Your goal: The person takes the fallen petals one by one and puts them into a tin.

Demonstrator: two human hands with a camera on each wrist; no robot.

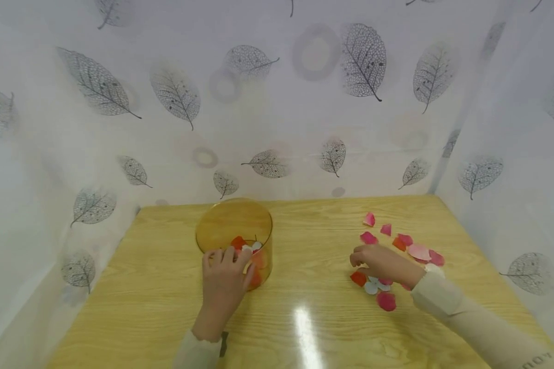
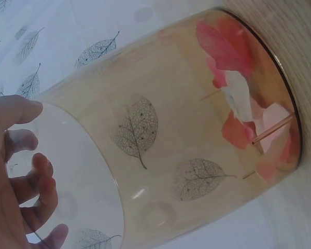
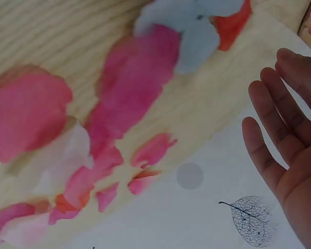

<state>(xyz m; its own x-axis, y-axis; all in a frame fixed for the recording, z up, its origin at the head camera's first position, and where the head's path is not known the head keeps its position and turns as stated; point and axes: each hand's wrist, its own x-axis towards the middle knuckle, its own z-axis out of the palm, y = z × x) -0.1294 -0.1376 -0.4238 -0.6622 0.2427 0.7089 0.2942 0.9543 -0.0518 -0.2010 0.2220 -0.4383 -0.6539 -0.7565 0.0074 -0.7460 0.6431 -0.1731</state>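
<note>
On the left of the table stands an amber see-through cylindrical container (image 1: 236,221), its mouth facing up. Pink, red and white petals (image 2: 225,46) lie in its bottom, along with thin stick-like bits. My left hand (image 1: 226,282) holds the near rim, its fingers curled over it into the mouth. On the right, my right hand (image 1: 380,261) hovers over loose petals (image 1: 386,301), palm down in the head view. Its fingers are slightly bent, with nothing between them in the right wrist view. A pale blue-white flower (image 3: 192,31) and a red petal (image 1: 358,278) lie below its fingertips.
More pink, red and pale petals (image 1: 417,251) are scattered behind and beside the right hand. White curtains (image 1: 281,118) printed with grey leaves enclose the wooden table (image 1: 314,256) at the back and sides. A bright reflection shows on the front of the tabletop.
</note>
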